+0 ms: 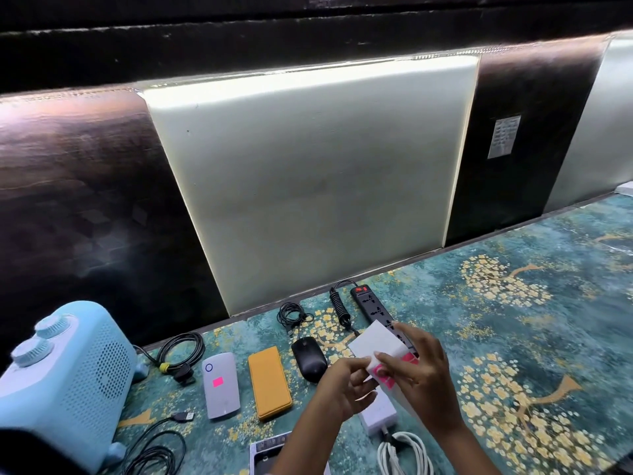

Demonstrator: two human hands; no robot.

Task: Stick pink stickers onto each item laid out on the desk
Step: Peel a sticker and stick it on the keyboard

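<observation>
My right hand [418, 368] holds a white sticker sheet [373, 341] with pink stickers [385, 377] at its lower end, above the desk. My left hand [342, 383] pinches at a pink sticker on that sheet. On the desk lie a grey power bank [221, 389] that bears a pink sticker [218, 381], an orange power bank [269, 382], a black mouse [309, 358] and a black power strip [373, 308]. A white power strip [378, 414] lies partly hidden under my hands.
A light blue fan heater [65, 382] stands at the left. Coiled black cables [181, 351] [294, 317] and a loose USB cable [157, 440] lie around. A white cable [407, 454] and a flat silver device [267, 454] sit at the near edge. A panelled wall [308, 183] backs the desk.
</observation>
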